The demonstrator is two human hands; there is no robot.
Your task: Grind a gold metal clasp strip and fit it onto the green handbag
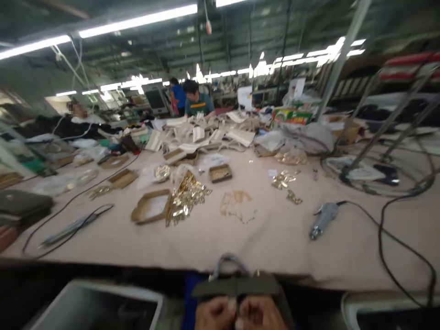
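Observation:
An olive-coloured handbag (261, 286) with a raised grey handle (231, 257) sits low in front of me, at the table's near edge. My left hand (213, 314) is closed in a pinch on the bag's front, beside its middle strap. Just across from it, my right hand (260, 314) pinches the same area, thumbs nearly meeting. Whether a small part lies between the fingertips is hidden. Small gold-coloured metal pieces (187, 197) lie heaped on the table beyond, beside an open cardboard box (151, 206).
A corded power tool (323, 220) lies to the right, its cable looping down. Another corded tool (70, 229) lies left, near another person's hand (7, 236) and a dark bag (24, 206). Pale strips (206, 133) are piled at the back. Bins flank me below.

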